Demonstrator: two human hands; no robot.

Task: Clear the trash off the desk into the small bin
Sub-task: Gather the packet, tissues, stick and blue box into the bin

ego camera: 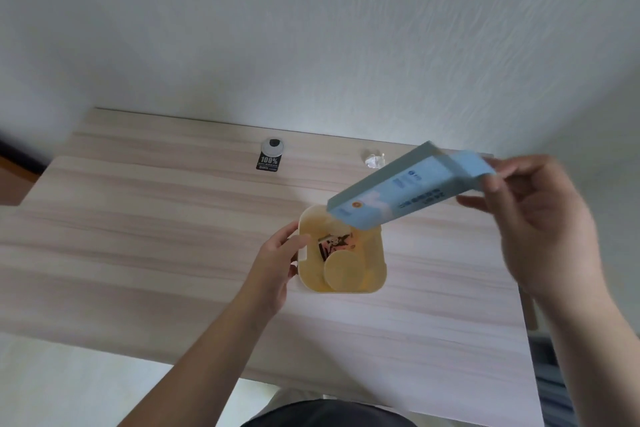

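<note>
Overhead, right hand (540, 218) pinches tilted blue box (408, 187); left hand (277, 260) grips bin (377, 274) wall.

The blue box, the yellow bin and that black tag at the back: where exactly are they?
blue box (408, 187): head view, middle of its printed face.
yellow bin (379, 274): head view, right wall.
black tag (268, 162): head view, on the "100%" print.

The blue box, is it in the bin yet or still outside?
Outside: the right hand holds the blue box tilted, its lower end over the bin's rim.
</note>
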